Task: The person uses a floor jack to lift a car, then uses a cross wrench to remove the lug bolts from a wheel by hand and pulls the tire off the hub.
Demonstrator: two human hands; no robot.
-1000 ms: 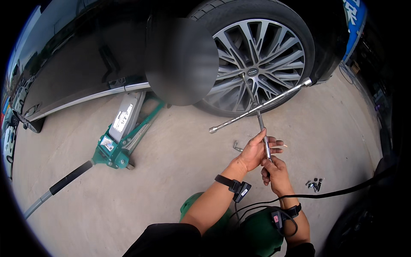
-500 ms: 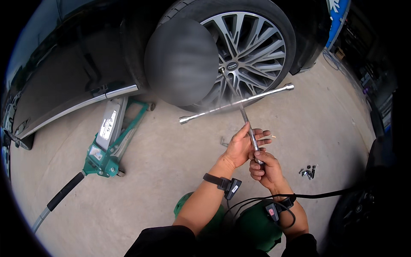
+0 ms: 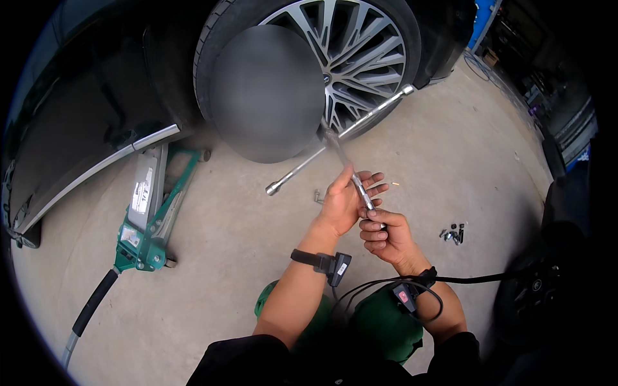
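A chrome four-way lug wrench (image 3: 308, 168) reaches up to the spoked wheel (image 3: 370, 58) of a black car. Its cross bar slants, the right end higher than the left. A blurred grey oval covers part of the wheel, so where the wrench's far end meets the wheel is hidden. My right hand (image 3: 389, 237) is closed around the near end of the shaft, thumb on top. Farther up the shaft, my left hand (image 3: 341, 204) is open, palm up, its fingers stretched out to the right. The shaft crosses over that palm, between thumb and fingers.
A green floor jack (image 3: 145, 241) stands under the car's side at left, its handle (image 3: 95, 302) angled toward me. Small dark and silver parts (image 3: 453, 234) lie on the concrete floor at right. Black cables (image 3: 476, 279) run from bands on my wrists off to the right.
The wrench's cross bar has turned counterclockwise: its right end is higher, its left end lower. The whole scene has shifted left in view. Both hands keep about the same pose.
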